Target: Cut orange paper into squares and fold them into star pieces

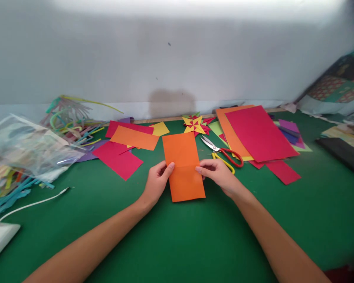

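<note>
An orange sheet of paper (185, 182), taller than wide, is held up between my two hands over the green table. A faint crease runs across its middle. My left hand (157, 181) pinches the left edge, thumb on the front and fingers behind. On the opposite edge, my right hand (216, 173) grips the paper at about the crease, its fingertips partly hidden. Just beyond my right hand lie scissors (215, 147) with red and yellow handles, blades pointing to the back left. Behind the sheet sits a folded paper star (194, 124) in yellow, red and green.
Red paper (118, 159) and an orange piece (135, 137) lie at the back left. Larger red sheets (261, 133) are stacked at the right. Plastic bags (29, 145), colourful strips (8, 188) and a white cable (35, 202) occupy the left. A black object (345, 157) rests far right.
</note>
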{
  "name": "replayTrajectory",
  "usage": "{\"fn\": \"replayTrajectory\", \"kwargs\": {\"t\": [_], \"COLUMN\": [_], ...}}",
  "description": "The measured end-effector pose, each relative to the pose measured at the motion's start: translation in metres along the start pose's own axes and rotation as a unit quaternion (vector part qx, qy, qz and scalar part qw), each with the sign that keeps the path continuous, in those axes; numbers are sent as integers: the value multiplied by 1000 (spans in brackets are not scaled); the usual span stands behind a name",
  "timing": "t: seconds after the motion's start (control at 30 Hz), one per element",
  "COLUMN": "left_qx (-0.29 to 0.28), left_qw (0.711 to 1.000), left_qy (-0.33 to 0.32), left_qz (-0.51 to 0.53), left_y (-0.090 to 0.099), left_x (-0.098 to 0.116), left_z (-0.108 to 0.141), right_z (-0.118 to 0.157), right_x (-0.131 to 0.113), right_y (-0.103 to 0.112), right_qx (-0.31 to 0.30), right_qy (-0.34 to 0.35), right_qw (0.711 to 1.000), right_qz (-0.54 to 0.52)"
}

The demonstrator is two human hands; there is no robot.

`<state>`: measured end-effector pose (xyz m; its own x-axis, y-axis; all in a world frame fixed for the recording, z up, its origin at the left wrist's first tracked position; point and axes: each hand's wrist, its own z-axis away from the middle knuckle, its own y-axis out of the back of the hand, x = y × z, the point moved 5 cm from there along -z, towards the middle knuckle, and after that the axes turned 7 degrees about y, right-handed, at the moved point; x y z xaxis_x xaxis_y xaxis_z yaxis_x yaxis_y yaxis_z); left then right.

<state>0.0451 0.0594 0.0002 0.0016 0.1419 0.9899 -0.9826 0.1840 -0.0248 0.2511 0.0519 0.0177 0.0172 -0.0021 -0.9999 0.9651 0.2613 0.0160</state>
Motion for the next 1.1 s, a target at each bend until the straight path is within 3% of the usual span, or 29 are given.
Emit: {"fn": "replayTrajectory", "kwargs": {"t": [0.1, 0.17, 0.27, 0.33, 0.43, 0.53, 0.63, 0.73, 0.8, 0.9, 0.97, 1.0, 1.1], "left_qx": [19, 60, 166, 206, 144, 39, -14, -16, 29, 93, 64, 26, -66], "left_qw": [998, 995, 976, 951, 908, 835, 798, 822, 869, 957, 994, 999, 988], "left_qy": [-46, -72, -123, -174, -269, -373, -401, -384, -342, -202, -78, -23, 85], "left_qz": [26, 17, -68, -149, -286, -403, -449, -420, -357, -188, -45, 18, 112], "left_y": [1, 6, 19, 22, 8, -12, -21, -17, -7, 14, 18, 16, 6], "left_x": [2, 2, 5, 12, 23, 31, 33, 36, 37, 28, 16, 11, 5], "left_z": [-2, -2, 1, 7, 16, 25, 25, 19, 11, -5, -15, -17, -17], "right_z": [0, -1, -1, -1, 0, 2, 4, 3, 2, 0, 0, -1, -1], "right_x": [3, 6, 7, 7, 4, 1, -2, -4, -6, -6, -3, -1, 7], "right_y": [4, 6, 7, 6, 0, -8, -13, -13, -11, -6, -3, -1, 4], "right_qx": [37, 68, 86, 79, 43, -12, -42, -43, -32, -14, 1, 10, 29], "right_qy": [-10, -7, 8, 19, 28, 31, 35, 31, 34, 33, 21, 12, -13], "right_qw": [999, 998, 996, 996, 996, 997, 996, 996, 997, 999, 1000, 1000, 998], "right_qz": [0, 9, 28, 46, 68, 75, 77, 75, 64, 33, 2, -15, -47]}}
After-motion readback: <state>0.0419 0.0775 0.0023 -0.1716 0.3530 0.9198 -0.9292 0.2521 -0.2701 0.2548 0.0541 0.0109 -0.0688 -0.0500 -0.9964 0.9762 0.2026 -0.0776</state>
